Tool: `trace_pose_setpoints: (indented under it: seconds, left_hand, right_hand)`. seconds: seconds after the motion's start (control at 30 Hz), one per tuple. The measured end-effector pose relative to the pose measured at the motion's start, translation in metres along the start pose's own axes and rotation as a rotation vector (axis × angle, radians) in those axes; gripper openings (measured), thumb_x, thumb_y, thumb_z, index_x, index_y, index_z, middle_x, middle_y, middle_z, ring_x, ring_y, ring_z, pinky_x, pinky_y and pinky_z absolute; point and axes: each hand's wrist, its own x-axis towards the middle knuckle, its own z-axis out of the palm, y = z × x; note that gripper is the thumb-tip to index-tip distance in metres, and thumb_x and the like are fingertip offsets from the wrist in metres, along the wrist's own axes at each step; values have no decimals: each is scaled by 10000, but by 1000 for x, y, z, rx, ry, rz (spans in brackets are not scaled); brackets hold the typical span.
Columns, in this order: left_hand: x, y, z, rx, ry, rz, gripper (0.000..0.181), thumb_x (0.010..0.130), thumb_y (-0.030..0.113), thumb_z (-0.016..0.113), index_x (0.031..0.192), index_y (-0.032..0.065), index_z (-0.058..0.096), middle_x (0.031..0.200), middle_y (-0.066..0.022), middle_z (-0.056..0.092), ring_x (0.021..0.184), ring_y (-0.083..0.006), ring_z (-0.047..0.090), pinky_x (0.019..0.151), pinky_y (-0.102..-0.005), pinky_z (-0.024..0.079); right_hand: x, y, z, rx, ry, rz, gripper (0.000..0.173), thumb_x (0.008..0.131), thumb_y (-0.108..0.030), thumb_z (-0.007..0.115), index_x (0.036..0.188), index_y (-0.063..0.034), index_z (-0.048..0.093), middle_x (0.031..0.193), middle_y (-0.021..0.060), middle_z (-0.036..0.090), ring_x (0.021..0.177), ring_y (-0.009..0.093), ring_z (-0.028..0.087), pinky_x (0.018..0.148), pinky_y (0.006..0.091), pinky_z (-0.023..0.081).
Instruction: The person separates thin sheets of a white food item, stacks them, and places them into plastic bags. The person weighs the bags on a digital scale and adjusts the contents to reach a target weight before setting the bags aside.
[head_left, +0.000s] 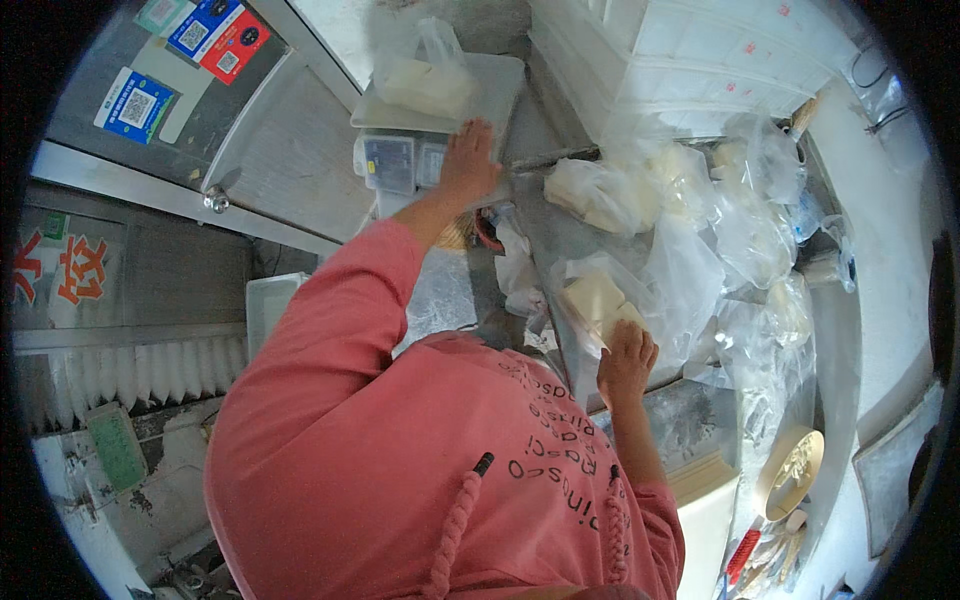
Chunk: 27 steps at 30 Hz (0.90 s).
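Observation:
My left hand reaches up to the digital weighing scale, its fingers over the keypad side just below the pan. On the pan lies a clear plastic bag with pale, flat food pieces inside. Lower right, my right hand rests on the near edge of a stack of pale dough sheets, which lies on an opened clear plastic bag. Whether its fingers grip the stack or only touch it, I cannot tell.
More clear bags of pale dough goods crowd the counter at right. Stacked white plastic crates stand behind. A round tub and a red-handled tool lie lower right. A glass-fronted door with a round knob is at left.

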Motion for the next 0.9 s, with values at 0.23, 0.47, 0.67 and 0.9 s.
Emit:
trace_pose_setpoints:
  seconds: [0.23,0.47,0.67,0.9]
  left_hand:
    - [-1,33,-12,-307,95,210,409,750,142,586,1133,31,494,1107,-166,532,1014,-349,505,889,-431,393]
    - [-81,133,-29,-787,-291,993,336,736,118,587,1059,37,545,1135,-115,514,1076,-277,473,916,-400,374]
    - [-93,149,-12,-801,-403,1104,342,733,123,576,1060,28,551,1156,-98,506,1117,-260,450,949,-391,340]
    - [-109,159,-5,-737,-364,1108,321,735,139,567,1037,29,568,1140,-101,520,1100,-261,461,937,-392,349]
  right_hand:
    - [3,2,-2,57,151,-21,253,722,-139,589,925,-47,469,959,158,465,925,358,436,805,462,356]
    - [9,10,-7,218,88,68,148,714,-120,599,812,-60,507,883,143,491,833,337,479,713,432,409]
    - [13,22,-7,618,9,345,97,718,-113,633,745,-35,583,760,112,533,686,280,554,618,357,448]
    - [22,36,-5,653,-123,397,154,723,-152,618,806,-27,649,764,116,573,686,265,581,636,331,460]
